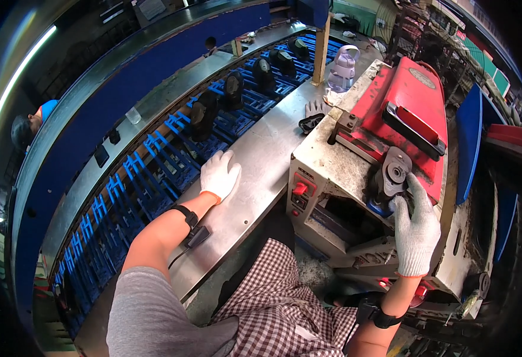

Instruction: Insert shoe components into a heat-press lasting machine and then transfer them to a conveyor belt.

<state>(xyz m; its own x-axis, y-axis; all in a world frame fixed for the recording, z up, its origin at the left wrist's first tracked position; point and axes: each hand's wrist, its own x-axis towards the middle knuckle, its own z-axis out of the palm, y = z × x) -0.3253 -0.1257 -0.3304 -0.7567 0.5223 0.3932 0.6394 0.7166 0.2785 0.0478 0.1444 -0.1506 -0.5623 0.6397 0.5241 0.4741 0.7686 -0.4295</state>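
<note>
My left hand, in a white knit glove, lies on the metal bench top beside the blue-slatted conveyor. Its fingers are spread and hold nothing. On the right, my right hand, gloved too, grips the lower right side of a grey rounded part with a round hub. This part sits at the front of the red-lidded machine, below its black handle. What its underside rests on is hidden; a bit of blue shows beneath it.
Several dark rounded objects stand on the blue conveyor. A lilac water bottle is at the far end of the bench; near it lie a grey glove and a black object. A red switch juts from the machine's front.
</note>
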